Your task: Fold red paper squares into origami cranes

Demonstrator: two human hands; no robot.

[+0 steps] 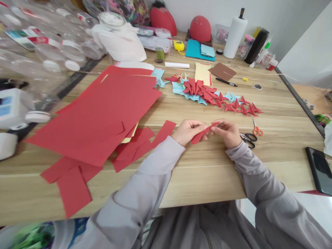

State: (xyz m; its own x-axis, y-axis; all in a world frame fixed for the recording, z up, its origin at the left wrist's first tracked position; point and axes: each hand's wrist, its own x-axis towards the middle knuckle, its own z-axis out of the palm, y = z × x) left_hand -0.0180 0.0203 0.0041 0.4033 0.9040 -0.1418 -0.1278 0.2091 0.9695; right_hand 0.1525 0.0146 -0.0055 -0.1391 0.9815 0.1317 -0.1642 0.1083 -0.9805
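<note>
A small folded piece of red paper (198,137) is held above the wooden table between both of my hands. My left hand (188,130) pinches its left part between thumb and fingers. On the other side, my right hand (227,131) grips the upper right end with thumb and forefinger. Beyond the hands lie folded red paper pieces (195,87) and red paper stars (236,103), mixed with light blue ones (229,96). Left of my left hand, cut red paper strips (164,133) rest beside a stack of large red sheets (103,114).
Black-handled scissors (249,140) and small orange scissors (257,130) lie right of my right hand. A phone (320,169) sits at the right edge. Plastic bottles (52,48) crowd the far left. A black pen (226,82) and paper roll (235,36) are farther back.
</note>
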